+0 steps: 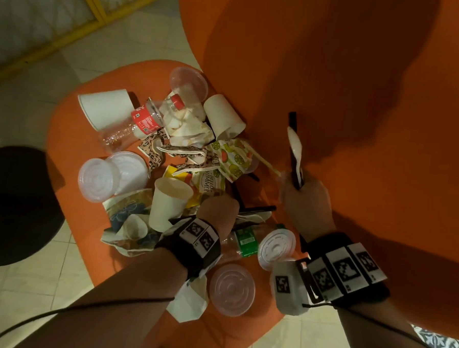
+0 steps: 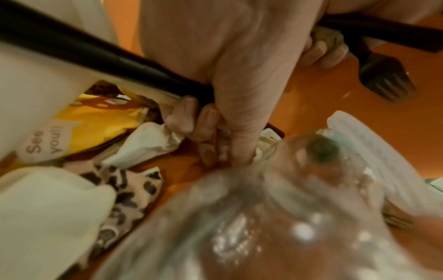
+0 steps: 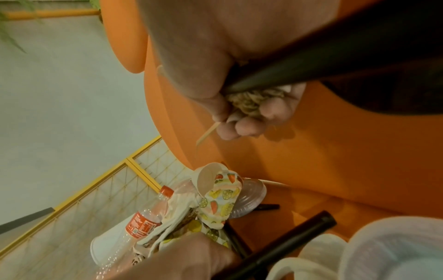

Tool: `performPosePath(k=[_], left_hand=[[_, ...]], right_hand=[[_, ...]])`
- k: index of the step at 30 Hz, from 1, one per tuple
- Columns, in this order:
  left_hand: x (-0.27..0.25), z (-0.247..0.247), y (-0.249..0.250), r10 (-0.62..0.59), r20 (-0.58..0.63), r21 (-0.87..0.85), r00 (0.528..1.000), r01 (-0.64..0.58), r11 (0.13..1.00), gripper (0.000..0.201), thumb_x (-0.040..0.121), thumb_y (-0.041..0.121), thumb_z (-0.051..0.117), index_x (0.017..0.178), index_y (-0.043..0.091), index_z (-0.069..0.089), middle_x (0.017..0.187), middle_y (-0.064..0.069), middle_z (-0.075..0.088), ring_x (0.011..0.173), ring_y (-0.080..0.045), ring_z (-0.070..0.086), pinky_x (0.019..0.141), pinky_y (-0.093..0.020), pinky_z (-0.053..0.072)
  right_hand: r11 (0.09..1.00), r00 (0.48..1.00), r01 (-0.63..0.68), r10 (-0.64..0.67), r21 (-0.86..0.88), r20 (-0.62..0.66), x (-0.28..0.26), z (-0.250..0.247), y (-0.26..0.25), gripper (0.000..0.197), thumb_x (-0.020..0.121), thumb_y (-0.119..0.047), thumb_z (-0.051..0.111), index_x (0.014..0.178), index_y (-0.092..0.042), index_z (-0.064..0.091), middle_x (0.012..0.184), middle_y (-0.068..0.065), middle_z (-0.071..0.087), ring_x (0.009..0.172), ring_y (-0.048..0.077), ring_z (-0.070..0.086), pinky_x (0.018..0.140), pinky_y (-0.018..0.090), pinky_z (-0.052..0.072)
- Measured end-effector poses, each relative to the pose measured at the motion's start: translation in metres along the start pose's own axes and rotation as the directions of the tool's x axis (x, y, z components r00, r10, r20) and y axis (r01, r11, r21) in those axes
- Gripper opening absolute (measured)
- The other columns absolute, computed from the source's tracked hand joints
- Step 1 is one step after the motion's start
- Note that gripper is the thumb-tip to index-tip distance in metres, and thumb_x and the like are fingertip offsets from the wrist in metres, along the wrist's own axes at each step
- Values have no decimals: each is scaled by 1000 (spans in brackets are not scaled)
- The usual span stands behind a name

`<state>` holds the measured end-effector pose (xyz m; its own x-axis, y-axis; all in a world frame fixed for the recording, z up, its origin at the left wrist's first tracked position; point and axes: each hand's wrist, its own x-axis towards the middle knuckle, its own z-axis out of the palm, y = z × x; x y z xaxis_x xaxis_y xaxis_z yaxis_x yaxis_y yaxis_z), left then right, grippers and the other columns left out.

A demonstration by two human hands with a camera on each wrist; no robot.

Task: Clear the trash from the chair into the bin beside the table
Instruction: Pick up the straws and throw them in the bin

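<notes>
While the right hand (image 1: 305,199) clenched a white plastic spoon (image 1: 295,148) and black cutlery above the orange chair (image 1: 360,101), left fingers (image 2: 208,136) pinched a black straw (image 2: 95,55); gathering slim pieces together before lifting seemed wisest.

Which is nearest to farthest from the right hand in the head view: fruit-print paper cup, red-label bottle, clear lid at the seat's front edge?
From the right hand:
1. Fruit-print paper cup, just to its left in the pile.
2. Clear lid, at the seat's front edge, beside the left wrist.
3. Red-label bottle, far side of the pile, toward the seat's back left.
</notes>
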<state>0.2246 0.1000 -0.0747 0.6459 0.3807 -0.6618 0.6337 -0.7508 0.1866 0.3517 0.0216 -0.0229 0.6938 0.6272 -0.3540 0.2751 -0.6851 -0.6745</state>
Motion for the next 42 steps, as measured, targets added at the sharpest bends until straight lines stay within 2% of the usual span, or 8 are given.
performPosePath(k=[11, 18, 21, 24, 28, 33, 38, 42], left_hand=[[-13, -21, -2, 17, -94, -171, 995, -33, 985, 29, 86, 19, 56, 113, 8, 54, 109, -10, 61, 99, -29, 60, 73, -35, 46], [-50, -34, -20, -235, -129, -425, 963, 161, 891, 32, 85, 38, 59, 104, 14, 48, 72, 7, 46, 73, -16, 52, 66, -28, 39], [-71, -34, -38, -320, -149, -415, 936, 234, 879, 23, 88, 36, 52, 94, 14, 53, 67, 6, 47, 63, -12, 50, 53, -22, 36], [-85, -34, -57, -365, -291, -299, 884, 278, 913, 20, 92, 28, 44, 92, 13, 58, 64, 4, 45, 58, -15, 48, 44, -21, 29], [-91, -35, -75, -404, -279, -445, 871, 256, 858, 20, 92, 31, 46, 83, 15, 54, 73, -3, 53, 76, -27, 60, 62, -30, 44], [-95, -35, -76, -377, -387, -496, 842, 154, 854, 20, 92, 34, 49, 79, 19, 55, 65, 2, 52, 66, -21, 55, 57, -27, 39], [-93, -39, -69, -351, -353, -512, 867, 134, 849, 19, 92, 29, 49, 75, 21, 47, 70, -4, 55, 77, -30, 61, 65, -33, 46], [-89, -37, -63, -322, -365, -498, 873, 109, 860, 24, 93, 36, 48, 90, 15, 59, 84, -8, 64, 83, -28, 61, 69, -34, 45]], right_hand=[[999, 999, -13, 15, 33, -42, 13, 8, -7, 25, 95, -26, 49, 92, -4, 60, 67, 6, 52, 62, 23, 48, 64, 42, 47], [981, 984, -164, 170, -104, 46, 26, 30, -15, 39, 92, -39, 52, 62, -14, 46, 62, 1, 48, 62, 23, 51, 58, 32, 41], [945, 975, -155, 194, -287, 111, 35, 48, -20, 42, 92, -49, 48, 81, -10, 59, 80, 6, 63, 78, 26, 62, 68, 36, 52], [868, 973, -99, 188, -487, 137, 45, 60, -23, 33, 95, -34, 49, 106, -5, 60, 108, 13, 65, 100, 31, 62, 82, 39, 52], [747, 974, -42, 178, -663, 138, 51, 71, -23, 22, 96, -15, 47, 112, -5, 58, 118, 13, 62, 109, 30, 59, 83, 38, 49], [693, 978, -6, 155, -721, 141, 53, 76, -22, 22, 96, -12, 45, 114, -5, 57, 120, 13, 61, 111, 28, 58, 84, 36, 49], [764, 961, 5, 174, -646, 214, 59, 71, -24, 24, 91, -18, 55, 109, -3, 59, 116, 15, 62, 108, 32, 60, 84, 39, 50], [831, 955, 32, 138, -555, 262, 57, 55, -25, 28, 85, -34, 63, 89, -7, 56, 88, 11, 59, 82, 28, 58, 69, 35, 48]])
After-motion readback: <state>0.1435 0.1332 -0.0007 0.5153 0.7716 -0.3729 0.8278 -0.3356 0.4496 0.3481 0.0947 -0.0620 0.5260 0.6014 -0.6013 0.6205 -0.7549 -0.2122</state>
